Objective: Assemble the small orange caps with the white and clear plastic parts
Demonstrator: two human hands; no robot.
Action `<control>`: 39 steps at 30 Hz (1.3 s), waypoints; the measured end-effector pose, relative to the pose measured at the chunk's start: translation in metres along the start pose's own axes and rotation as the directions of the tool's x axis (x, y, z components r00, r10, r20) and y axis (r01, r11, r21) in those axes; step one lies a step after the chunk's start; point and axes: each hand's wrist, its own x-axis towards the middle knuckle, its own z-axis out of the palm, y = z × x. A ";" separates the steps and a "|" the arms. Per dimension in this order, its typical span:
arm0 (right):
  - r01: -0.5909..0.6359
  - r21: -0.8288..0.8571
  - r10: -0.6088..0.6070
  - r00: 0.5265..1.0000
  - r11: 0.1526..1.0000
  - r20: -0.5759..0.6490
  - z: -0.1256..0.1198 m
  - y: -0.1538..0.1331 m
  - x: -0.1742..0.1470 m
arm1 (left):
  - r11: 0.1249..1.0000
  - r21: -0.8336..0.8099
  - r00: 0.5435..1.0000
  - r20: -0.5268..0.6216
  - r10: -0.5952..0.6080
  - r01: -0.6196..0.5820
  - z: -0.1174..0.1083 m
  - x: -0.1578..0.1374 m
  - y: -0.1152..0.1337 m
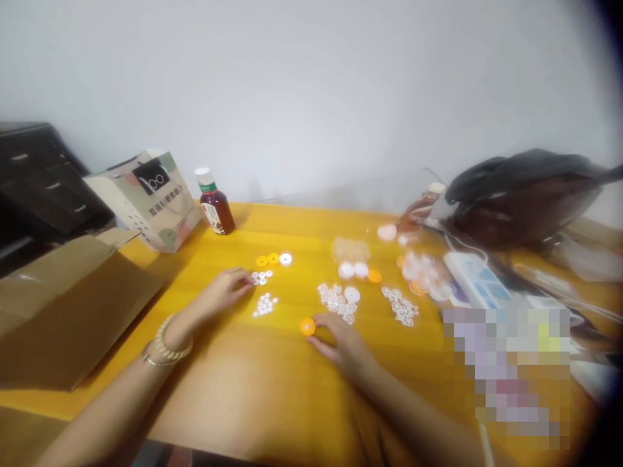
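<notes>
An orange disc (307, 326) with a pale centre is pinched between the thumb and fingers of my right hand (346, 344), low over the yellow table. My left hand (228, 287) has its fingers drawn together at the left edge of a group of small white discs (263, 281); whether one is between the fingertips is hidden by blur. Just below lies a pile of smaller white pieces (265, 305). Two orange discs (267, 259) and a white disc (285, 259) form a row behind. White openwork pieces (332, 298) and a larger white disc (352, 295) lie beyond my right hand.
More openwork pieces (400, 307) and a heap of white and orange pieces (424, 275) lie to the right. A cardboard box (63, 305), paper bag (158, 201) and dark red bottle (218, 207) stand left. A power strip (479, 282) and dark bag (525, 194) occupy the right.
</notes>
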 end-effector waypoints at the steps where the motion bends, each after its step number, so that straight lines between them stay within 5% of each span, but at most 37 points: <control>1: 0.001 -0.004 -0.001 1.000 1.000 -0.005 0.000 0.000 0.000 | 0.999 -0.029 0.999 0.023 0.022 -0.022 0.002 -0.001 0.002; 9: 0.007 -0.007 -0.007 1.000 1.000 -0.015 -0.001 -0.001 0.002 | 0.986 -0.157 0.958 0.273 0.091 -0.049 -0.001 -0.011 0.013; 33: -0.024 0.006 0.023 1.000 1.000 0.017 0.000 -0.001 0.002 | 0.997 -0.066 0.975 0.218 0.051 -0.038 0.016 -0.012 0.020; 39: -0.063 0.007 0.062 0.997 0.998 0.047 -0.001 -0.001 0.002 | 0.991 0.012 0.966 0.227 0.127 -0.133 0.013 -0.015 0.022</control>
